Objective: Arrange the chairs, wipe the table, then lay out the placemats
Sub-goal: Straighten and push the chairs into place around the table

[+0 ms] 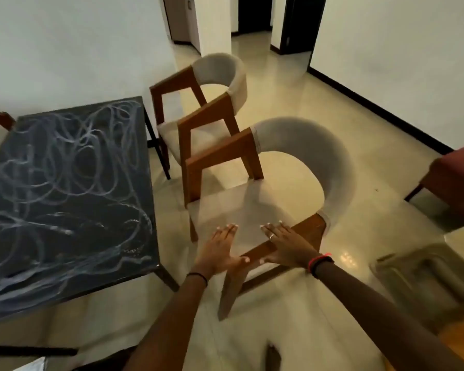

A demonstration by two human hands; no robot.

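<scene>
Both hands, left [220,250] and right [284,245], lie flat and open on the near chair [252,204], seemingly gripping nothing; desk [65,188] smeared, unwiped, no placemats.

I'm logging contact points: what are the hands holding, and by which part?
Both hands, left and right, rest open on the near wooden armrest of the closer beige-cushioned wooden chair; fingers extended, no closed grip visible.
</scene>
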